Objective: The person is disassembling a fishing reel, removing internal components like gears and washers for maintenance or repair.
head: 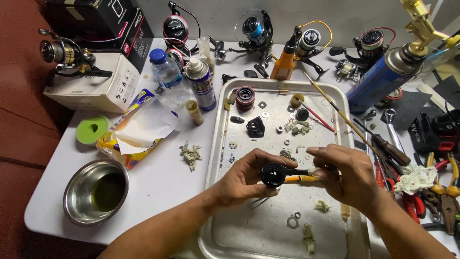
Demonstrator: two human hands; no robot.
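Note:
My left hand grips a round black reel part over the metal tray. My right hand holds a yellow-handled tool whose dark tip meets that part. Both hands hover above the tray's middle. On the tray lie a red-and-black spool, a black housing piece, small washers, gears and scraps of dirty tissue. Two thin brushes rest across the tray's upper right corner.
A steel bowl with greenish liquid sits front left, beside a tissue pack, green tape roll, water bottle and spray can. Several fishing reels line the back. A blue gas torch, screwdrivers and pliers crowd the right.

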